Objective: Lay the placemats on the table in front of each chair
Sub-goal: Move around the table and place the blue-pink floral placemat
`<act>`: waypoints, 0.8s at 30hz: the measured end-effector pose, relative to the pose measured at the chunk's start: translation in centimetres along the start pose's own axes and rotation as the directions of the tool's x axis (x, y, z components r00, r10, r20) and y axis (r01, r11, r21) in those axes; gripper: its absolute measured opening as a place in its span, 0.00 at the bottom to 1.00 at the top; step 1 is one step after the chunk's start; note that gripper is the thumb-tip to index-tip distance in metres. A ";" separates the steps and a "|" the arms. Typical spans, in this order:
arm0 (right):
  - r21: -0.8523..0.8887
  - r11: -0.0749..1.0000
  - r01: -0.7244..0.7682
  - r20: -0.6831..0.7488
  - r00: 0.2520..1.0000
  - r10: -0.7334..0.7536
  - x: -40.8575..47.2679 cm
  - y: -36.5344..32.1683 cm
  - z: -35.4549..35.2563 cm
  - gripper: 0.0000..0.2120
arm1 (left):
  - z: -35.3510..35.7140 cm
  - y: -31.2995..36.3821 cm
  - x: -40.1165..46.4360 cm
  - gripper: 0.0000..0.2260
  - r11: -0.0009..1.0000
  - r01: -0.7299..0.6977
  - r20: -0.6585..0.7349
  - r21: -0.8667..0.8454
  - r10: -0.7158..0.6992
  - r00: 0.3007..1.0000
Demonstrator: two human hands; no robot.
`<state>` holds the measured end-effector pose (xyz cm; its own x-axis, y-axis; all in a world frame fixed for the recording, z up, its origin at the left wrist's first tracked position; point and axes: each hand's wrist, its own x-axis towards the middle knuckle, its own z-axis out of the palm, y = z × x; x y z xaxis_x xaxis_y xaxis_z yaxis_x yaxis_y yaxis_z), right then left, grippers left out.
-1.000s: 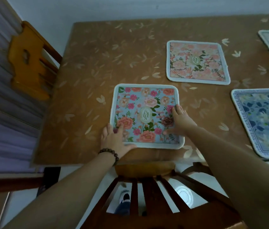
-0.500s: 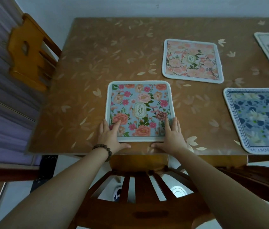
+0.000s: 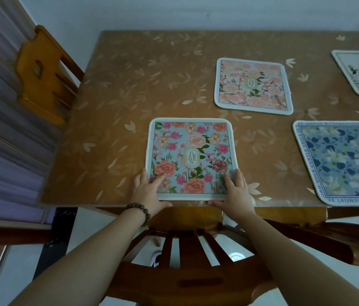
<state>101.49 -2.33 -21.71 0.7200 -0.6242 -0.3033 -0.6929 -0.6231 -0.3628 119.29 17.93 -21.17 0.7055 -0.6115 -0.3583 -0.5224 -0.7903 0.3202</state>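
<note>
Floral placemats [image 3: 190,157], four; two hands [image 3: 149,191].

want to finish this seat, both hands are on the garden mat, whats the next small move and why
Probably lift both hands away: the blue floral "Garden" placemat already lies flat and square at the table edge, centred before the wooden chair, under the left hand and right hand.
</note>
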 end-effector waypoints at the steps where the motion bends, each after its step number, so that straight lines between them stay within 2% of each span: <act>1: -0.007 1.000 0.001 0.002 1.000 -0.001 -0.1 0.1 0.0 0.53 | 0.1 0.1 -0.3 0.41 1.000 0.002 -0.010 0.009 -0.002 1.000; 17: -0.047 0.999 -0.023 0.010 1.000 0.024 -0.7 0.0 0.1 0.49 | 0.7 0.7 -1.1 0.38 0.997 0.059 -0.022 0.044 -0.058 0.998; 20: -0.044 0.999 -0.027 0.035 0.999 0.029 -0.6 -0.1 -0.2 0.49 | 0.4 0.9 -1.1 0.39 0.997 0.062 0.022 0.050 -0.063 0.998; 24: -0.022 0.999 -0.043 0.137 0.989 0.046 -0.3 -0.1 -1.4 0.47 | -0.3 1.1 -1.2 0.37 0.995 0.071 0.127 0.065 -0.079 0.989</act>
<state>101.27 -2.75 -20.41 0.6860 -0.5813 -0.4377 -0.7239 -0.6058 -0.3301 117.98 17.81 -20.11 0.6780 -0.5469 -0.4911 -0.5007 -0.8328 0.2361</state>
